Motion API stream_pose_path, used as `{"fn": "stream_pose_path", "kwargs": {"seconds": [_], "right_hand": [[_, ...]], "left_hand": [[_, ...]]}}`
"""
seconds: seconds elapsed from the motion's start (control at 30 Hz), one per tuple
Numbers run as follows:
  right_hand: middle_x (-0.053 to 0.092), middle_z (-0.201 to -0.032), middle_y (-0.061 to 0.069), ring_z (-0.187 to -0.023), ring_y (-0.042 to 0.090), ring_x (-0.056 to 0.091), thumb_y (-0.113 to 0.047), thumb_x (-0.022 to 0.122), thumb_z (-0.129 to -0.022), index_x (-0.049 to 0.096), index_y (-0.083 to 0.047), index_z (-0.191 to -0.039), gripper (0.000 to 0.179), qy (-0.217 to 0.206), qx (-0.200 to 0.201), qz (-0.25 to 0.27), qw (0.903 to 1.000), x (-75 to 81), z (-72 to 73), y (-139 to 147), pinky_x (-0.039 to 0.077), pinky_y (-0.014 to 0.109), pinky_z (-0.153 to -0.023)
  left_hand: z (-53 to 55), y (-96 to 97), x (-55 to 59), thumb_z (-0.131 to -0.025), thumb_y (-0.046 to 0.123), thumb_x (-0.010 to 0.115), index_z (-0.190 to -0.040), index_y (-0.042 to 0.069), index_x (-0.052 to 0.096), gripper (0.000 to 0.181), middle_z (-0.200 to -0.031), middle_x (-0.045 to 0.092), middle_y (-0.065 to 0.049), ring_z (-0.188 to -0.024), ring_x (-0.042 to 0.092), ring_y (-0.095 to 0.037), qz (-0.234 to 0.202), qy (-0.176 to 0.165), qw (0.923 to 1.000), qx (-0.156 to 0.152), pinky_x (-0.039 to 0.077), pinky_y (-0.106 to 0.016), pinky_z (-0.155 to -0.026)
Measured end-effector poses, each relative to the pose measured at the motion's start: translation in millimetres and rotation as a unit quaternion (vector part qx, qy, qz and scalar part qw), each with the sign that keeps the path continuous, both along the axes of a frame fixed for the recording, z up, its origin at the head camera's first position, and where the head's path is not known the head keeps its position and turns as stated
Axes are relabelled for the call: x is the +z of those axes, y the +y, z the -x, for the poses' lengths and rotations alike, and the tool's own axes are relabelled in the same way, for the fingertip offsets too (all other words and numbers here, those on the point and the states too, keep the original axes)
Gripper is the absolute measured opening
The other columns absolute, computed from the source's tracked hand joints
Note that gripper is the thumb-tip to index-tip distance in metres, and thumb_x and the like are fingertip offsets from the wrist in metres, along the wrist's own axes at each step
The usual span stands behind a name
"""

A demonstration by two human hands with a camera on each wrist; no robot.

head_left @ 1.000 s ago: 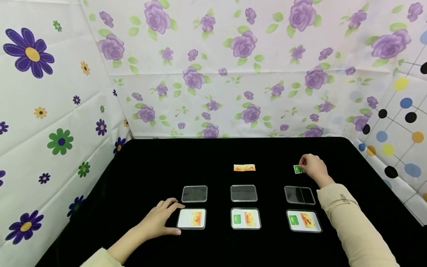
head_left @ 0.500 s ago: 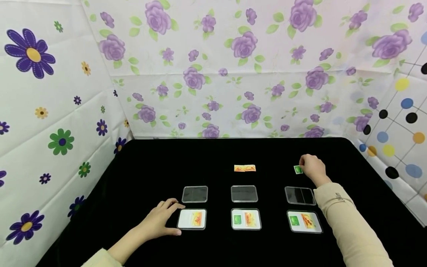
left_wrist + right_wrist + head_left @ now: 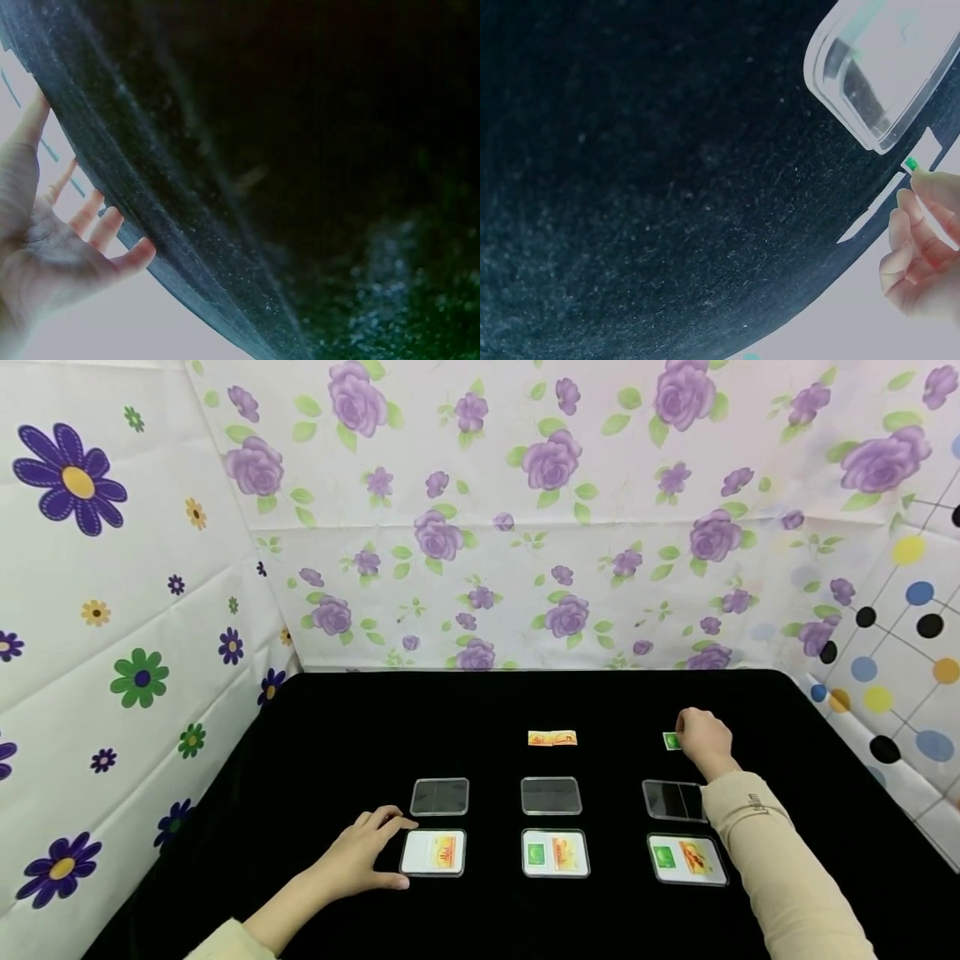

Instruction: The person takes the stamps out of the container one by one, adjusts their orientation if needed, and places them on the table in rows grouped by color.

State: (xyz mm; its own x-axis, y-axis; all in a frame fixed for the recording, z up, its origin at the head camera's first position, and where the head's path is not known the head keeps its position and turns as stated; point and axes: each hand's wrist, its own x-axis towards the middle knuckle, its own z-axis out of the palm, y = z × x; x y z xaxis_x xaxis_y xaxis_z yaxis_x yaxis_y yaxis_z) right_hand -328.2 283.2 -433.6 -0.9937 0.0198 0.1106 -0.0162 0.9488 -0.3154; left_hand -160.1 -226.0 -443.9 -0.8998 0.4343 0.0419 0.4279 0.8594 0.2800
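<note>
Your right hand pinches a small green stamp toward the table's far right corner.
Your left hand spreads beside the white-lined case nearest the left edge; another stamp lies beside your right fingertips.

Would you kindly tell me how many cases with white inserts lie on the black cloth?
3: the left case beside the left hand, the middle case, and the right case near the right sleeve.
</note>
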Motion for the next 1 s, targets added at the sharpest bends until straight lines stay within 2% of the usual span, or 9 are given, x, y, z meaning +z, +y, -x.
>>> {"fn": "stream_pose_path", "kwargs": {"seconds": [0.4,0.57,0.83,1.0], "right_hand": [[0.06,-0.072,0.015,-0.063,0.03,0.055,0.0,0.055,-0.079,0.055,-0.005,-0.068,0.012,0.01,-0.001,-0.006,0.9999,-7.2,5.0,4.8,0.042,0.041,-0.054],[0.059,-0.071,0.016,-0.063,0.03,0.055,0.002,0.053,-0.077,0.055,-0.005,-0.067,0.012,0.015,-0.006,-0.006,0.9998,-7.0,2.5,3.0,0.043,0.042,-0.054],[0.063,-0.086,0.025,-0.072,0.041,0.06,0.001,0.055,-0.081,0.06,0.001,-0.083,0.005,0.037,-0.011,-0.001,0.9992,-3.7,-2.0,3.0,0.046,0.051,-0.061],[0.062,-0.081,0.024,-0.067,0.038,0.058,0.001,0.054,-0.082,0.059,0.001,-0.081,0.006,0.051,-0.005,-0.002,0.9987,-1.2,-2.0,6.4,0.045,0.05,-0.058]], "left_hand": [[1.2,1.1,1.9,-0.065,0.043,0.081,-0.127,0.015,0.054,0.073,-0.131,0.049,-0.016,-0.112,0.051,-0.036,-0.002,0.003,1.0,0.0,0.047,-0.058,-0.082],[1.0,0.7,0.6,-0.065,0.043,0.081,-0.127,0.015,0.054,0.073,-0.131,0.049,-0.016,-0.112,0.051,-0.036,-0.002,-0.001,1.0,0.0,0.047,-0.059,-0.082],[0.1,1.5,0.8,-0.065,0.043,0.081,-0.127,0.015,0.054,0.073,-0.132,0.049,-0.016,-0.113,0.05,-0.037,-0.006,-0.007,1.0,0.0,0.046,-0.06,-0.084],[0.4,0.0,-0.7,-0.065,0.043,0.081,-0.127,0.015,0.054,0.073,-0.131,0.049,-0.015,-0.113,0.051,-0.036,-0.003,-0.001,1.0,0.002,0.046,-0.059,-0.083]]}}
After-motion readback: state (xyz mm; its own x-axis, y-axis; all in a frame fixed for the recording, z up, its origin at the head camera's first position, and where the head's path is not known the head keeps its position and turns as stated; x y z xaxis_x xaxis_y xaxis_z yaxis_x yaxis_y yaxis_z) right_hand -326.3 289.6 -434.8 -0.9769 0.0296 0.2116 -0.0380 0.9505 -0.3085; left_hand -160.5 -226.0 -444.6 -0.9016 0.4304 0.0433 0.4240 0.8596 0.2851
